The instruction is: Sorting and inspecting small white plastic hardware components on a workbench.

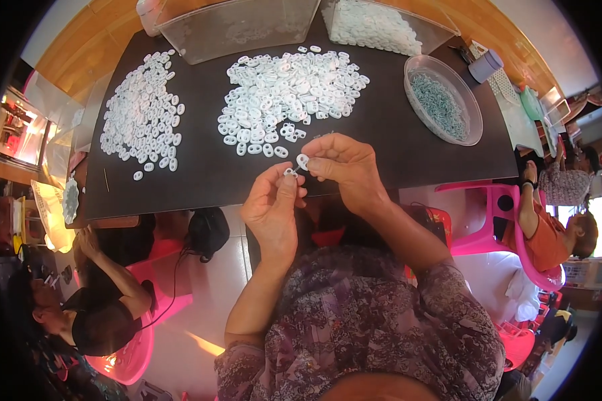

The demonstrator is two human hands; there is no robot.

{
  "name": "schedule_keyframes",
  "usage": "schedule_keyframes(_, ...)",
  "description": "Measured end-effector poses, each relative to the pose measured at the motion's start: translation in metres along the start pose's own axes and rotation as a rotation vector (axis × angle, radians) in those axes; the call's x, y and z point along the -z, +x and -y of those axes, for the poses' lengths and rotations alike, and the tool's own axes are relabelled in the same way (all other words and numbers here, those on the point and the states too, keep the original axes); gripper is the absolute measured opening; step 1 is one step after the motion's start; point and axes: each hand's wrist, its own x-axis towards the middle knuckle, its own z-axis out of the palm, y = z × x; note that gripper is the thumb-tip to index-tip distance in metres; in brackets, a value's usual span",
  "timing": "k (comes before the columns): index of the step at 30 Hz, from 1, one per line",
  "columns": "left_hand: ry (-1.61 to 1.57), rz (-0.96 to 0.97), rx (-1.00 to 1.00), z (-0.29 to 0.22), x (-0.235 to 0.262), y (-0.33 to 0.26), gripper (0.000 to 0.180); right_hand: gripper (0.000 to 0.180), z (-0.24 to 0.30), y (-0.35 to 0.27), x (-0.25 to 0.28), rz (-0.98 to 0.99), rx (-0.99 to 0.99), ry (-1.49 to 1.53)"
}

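Two-holed white ovals (291, 87) lie in a broad heap across the middle of a dark surface (204, 164), and the person works just in front of their near edge. The right hand (351, 170) pinches a white oval piece (303, 161) between thumb and fingers, its other fingers bent behind. The left hand (272, 204) pinches a smaller-looking white piece (289, 172) between thumb and fingertips, slightly lower and to the left. Both pieces are held above the near edge of the surface, close together; whether they touch is too small to tell, and the fingers cover much of each.

A second heap of white ovals (140, 107) spreads along the left side of the surface, well apart from the middle one, with a few strays at its near end. Beside it, nearer the person, lies a thin stick (106, 179). Right of the middle heap stands a round clear tub (476, 123) holding many small grey-green parts (434, 100), too fine to make out singly. Behind the heaps are two clear rectangular bins; the right bin (438, 30) contains a bank of white pieces (371, 28). A grey-lavender cylindrical container (486, 65) stands near the tub. To the left, a seated co-worker (100, 321) in dark clothing reaches toward the surface's edge.
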Motion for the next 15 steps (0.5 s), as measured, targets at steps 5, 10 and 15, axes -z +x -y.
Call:
schedule_keyframes(5,0.033,-0.012,-0.021,0.0021,-0.0006,0.0005,0.015,0.014,-0.0009,0.0003,-0.0001,0.011,0.031,-0.012)
schedule_keyframes(10,0.024,-0.014,-0.022,0.0032,0.0003,0.0004,0.015,0.012,-0.0044,0.0000,-0.0009,0.030,0.052,0.003)
schedule_keyframes(15,0.038,-0.018,-0.039,0.0026,-0.0010,-0.0005,0.016,0.011,-0.0042,-0.0012,-0.0054,0.032,0.121,-0.029)
